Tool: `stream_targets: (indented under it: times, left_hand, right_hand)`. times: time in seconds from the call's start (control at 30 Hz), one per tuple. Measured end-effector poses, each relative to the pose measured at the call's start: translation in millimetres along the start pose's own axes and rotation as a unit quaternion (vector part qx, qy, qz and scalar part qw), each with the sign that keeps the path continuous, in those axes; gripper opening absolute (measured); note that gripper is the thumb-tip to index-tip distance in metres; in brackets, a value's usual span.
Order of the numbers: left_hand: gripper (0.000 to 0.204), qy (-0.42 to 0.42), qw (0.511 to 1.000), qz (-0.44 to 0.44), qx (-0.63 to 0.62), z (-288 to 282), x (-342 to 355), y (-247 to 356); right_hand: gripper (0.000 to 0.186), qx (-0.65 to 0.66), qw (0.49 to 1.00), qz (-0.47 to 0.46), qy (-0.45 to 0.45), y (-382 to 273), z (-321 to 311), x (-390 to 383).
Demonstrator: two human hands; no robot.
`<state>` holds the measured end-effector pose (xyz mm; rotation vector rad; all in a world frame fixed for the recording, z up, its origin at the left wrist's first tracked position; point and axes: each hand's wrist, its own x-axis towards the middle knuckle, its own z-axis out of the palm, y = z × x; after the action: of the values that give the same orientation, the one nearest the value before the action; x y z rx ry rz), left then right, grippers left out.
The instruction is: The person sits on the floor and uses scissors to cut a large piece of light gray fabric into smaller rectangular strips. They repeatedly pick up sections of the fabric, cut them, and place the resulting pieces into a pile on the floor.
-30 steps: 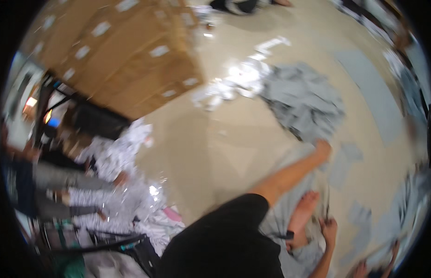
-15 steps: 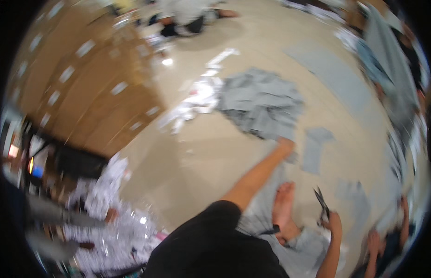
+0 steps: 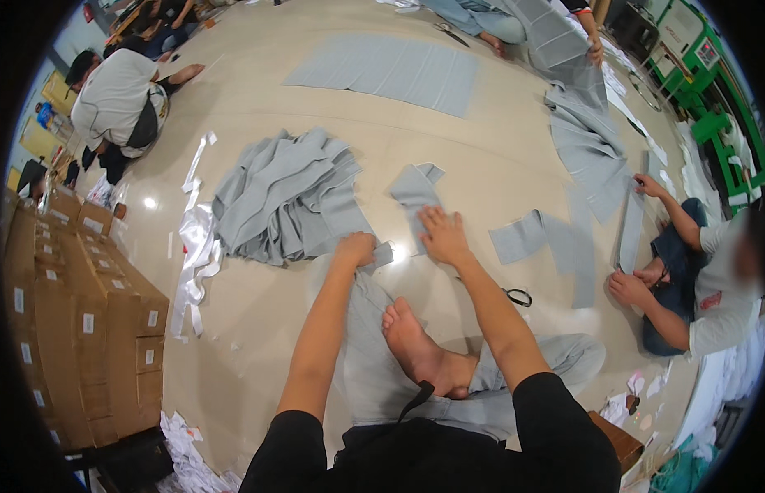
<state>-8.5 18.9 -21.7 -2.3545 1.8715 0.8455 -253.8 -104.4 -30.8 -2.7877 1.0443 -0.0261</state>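
A crumpled pile of grey fabric (image 3: 288, 193) lies on the floor ahead, to the left. At its near right corner my left hand (image 3: 356, 249) is closed on the fabric, and a small flap of grey shows beside the knuckles. Beyond my right hand (image 3: 442, 234) a folded grey fabric strip (image 3: 417, 187) stretches away; the fingers are spread, palm down, over its near end. Scissors (image 3: 518, 297) rest on the floor just right of my right forearm, which hides part of them.
More grey strips (image 3: 526, 234) lie to the right, near a seated co-worker (image 3: 711, 279) handling a strip. A flat grey sheet (image 3: 390, 72) is farther off. White ribbon-like scraps (image 3: 200, 238) edge the pile. Stacked cartons (image 3: 86, 316) stand left, a green machine (image 3: 719, 107) far right.
The view has turned to the right and sharpened. My right hand has let go of the scissors and moved forward to the folded strip. My left hand is still at the pile's near edge.
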Motion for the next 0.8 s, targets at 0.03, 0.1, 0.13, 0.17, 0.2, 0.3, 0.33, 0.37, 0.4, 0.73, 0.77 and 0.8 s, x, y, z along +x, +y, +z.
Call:
stream_targets:
  times: [0.03, 0.1, 0.13, 0.17, 0.2, 0.3, 0.33, 0.37, 0.4, 0.73, 0.77, 0.8]
  left_hand:
    - [0.032, -0.004, 0.999, 0.005, -0.038, -1, -3, -2]
    - [0.027, 0.002, 0.998, 0.010, -0.060, -8, 2, 24]
    - [0.027, 0.004, 0.997, 0.008, -0.072, -10, 2, 40]
    - [0.025, 0.045, 0.997, 0.017, -0.062, -3, 2, 45]
    - [0.026, 0.090, 0.994, 0.027, -0.050, 2, 5, 50]
    - [0.025, 0.083, 0.995, 0.031, -0.036, 5, 6, 76]
    - [0.024, 0.083, 0.995, 0.037, -0.034, 6, 6, 80]
    - [0.023, 0.082, 0.995, 0.042, -0.031, 7, 4, 83]
    - [0.023, 0.081, 0.995, 0.046, -0.027, 8, 3, 84]
    - [0.031, 0.137, 0.977, 0.095, -0.134, -15, -6, 89]
    - [0.034, 0.130, 0.974, 0.101, -0.155, -17, -6, 86]
    - [0.038, 0.135, 0.965, 0.112, -0.194, -23, -4, 81]
  right_hand:
    - [0.063, -0.002, 0.999, 0.046, -0.012, 14, 0, -2]
    - [0.063, -0.004, 0.990, 0.139, -0.011, 60, -2, -21]
    - [0.063, 0.001, 0.984, 0.181, 0.001, 88, -2, -39]
    - [0.063, -0.001, 0.980, 0.197, 0.003, 109, -4, -55]
    - [0.062, -0.005, 0.977, 0.211, 0.009, 127, -10, -68]
    - [0.060, -0.035, 0.951, 0.309, 0.004, 155, -25, -106]
    - [0.058, -0.039, 0.935, 0.352, -0.004, 155, -31, -111]
    - [0.057, -0.043, 0.918, 0.394, -0.013, 155, -35, -112]
    - [0.055, -0.039, 0.922, 0.384, 0.008, 142, -44, -105]
    - [0.037, 0.602, 0.743, 0.289, -0.047, -41, -38, 18]
    - [0.037, 0.674, 0.657, 0.329, -0.076, -45, -35, 19]
    - [0.039, 0.680, 0.659, 0.318, -0.040, -42, -24, 19]
